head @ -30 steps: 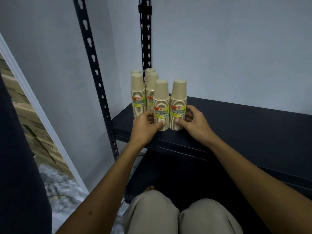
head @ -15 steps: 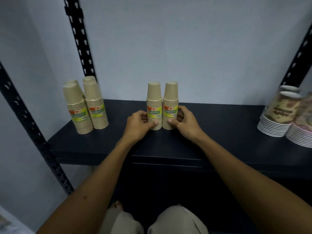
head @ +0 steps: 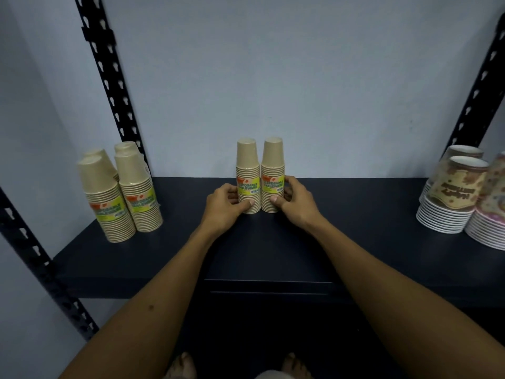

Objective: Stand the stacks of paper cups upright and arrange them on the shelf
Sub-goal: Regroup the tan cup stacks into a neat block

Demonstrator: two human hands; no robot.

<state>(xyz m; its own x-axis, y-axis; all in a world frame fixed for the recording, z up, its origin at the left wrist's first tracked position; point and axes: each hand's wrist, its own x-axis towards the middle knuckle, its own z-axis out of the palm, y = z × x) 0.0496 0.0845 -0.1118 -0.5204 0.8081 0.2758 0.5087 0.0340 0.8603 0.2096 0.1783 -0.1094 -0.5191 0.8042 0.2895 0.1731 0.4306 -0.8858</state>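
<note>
Two tan stacks of paper cups stand upright side by side at the middle of the dark shelf (head: 355, 222), close to the back wall. My left hand (head: 222, 207) grips the left stack (head: 247, 175) near its base. My right hand (head: 295, 203) grips the right stack (head: 272, 173) the same way. Both stacks carry green and yellow labels and touch each other. A group of several more tan stacks (head: 123, 192) stands upright at the shelf's left end.
Patterned paper cups on piles of white plates (head: 459, 198) fill the shelf's right end. Black slotted posts (head: 109, 69) rise at the left and right. The pale wall sits right behind the stacks. Bare dark shelf lies between the groups.
My hands have slid the two stacks away from the left group, rightwards to the shelf's middle. The camera view has turned right, bringing the plates into sight.
</note>
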